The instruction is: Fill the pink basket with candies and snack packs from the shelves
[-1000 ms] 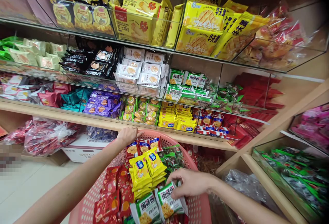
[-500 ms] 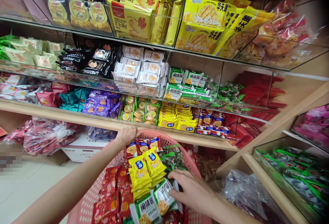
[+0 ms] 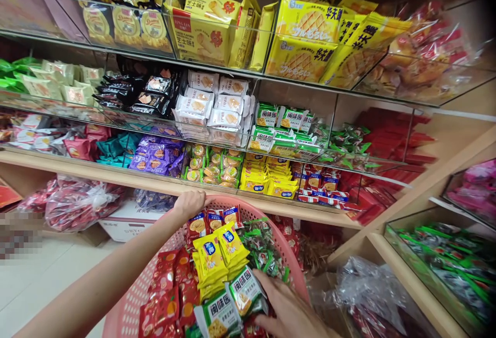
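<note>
In the head view, the left hand point(image 3: 190, 204) has its fingers closed over the far left edge of a pink plastic basket point(image 3: 285, 247), the arm stretched across the basket's left side. The right hand point(image 3: 284, 304) is low over the basket's right side, its thumb and forefinger spread apart around the right end of a green-and-white snack packet point(image 3: 244, 290). Whether the fingertips touch that packet cannot be told.

The packet lies in the near part of the basket, tilted, against a second green-and-white packet point(image 3: 219, 315) on its left. Just behind them is a stack of yellow packets point(image 3: 209, 258). Red packets point(image 3: 165, 296) fill the left side, dark green wrapped sweets point(image 3: 263, 247) lie at the right, and red-and-blue cracker packets point(image 3: 197, 224) are at the far end.

Beyond the basket stands a wooden shelf point(image 3: 318, 215) with clear dividers, holding white packets point(image 3: 194, 103), purple packets point(image 3: 155, 157) and yellow waffle packs point(image 3: 302, 22). Under it on the left, a tied plastic bag point(image 3: 77, 203) sits beside a white carton point(image 3: 127, 227). A crumpled clear bag point(image 3: 364, 281) is to the basket's right.
</note>
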Action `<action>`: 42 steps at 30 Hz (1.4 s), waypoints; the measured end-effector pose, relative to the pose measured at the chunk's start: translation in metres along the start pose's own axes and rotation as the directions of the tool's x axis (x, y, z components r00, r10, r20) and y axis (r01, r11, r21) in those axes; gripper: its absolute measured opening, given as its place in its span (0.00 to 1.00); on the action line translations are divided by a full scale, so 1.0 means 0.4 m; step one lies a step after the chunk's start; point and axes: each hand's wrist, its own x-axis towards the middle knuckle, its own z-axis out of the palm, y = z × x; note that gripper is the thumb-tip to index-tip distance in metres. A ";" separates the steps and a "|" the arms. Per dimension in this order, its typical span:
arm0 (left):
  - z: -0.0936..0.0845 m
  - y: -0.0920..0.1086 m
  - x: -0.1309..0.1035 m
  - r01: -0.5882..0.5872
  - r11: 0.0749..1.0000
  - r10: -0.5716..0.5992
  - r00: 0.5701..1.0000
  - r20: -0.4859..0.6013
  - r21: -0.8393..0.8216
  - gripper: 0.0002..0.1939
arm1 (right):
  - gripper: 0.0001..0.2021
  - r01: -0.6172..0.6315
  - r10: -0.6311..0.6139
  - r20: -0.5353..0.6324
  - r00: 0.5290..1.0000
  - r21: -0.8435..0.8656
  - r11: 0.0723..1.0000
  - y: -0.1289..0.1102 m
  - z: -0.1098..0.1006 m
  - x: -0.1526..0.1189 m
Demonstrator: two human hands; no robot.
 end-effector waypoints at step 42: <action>0.000 0.006 0.000 0.012 1.000 -0.012 1.000 0.015 0.009 0.37 | 0.23 0.463 -0.514 0.108 0.851 -0.619 0.635 -0.014 -0.015 0.087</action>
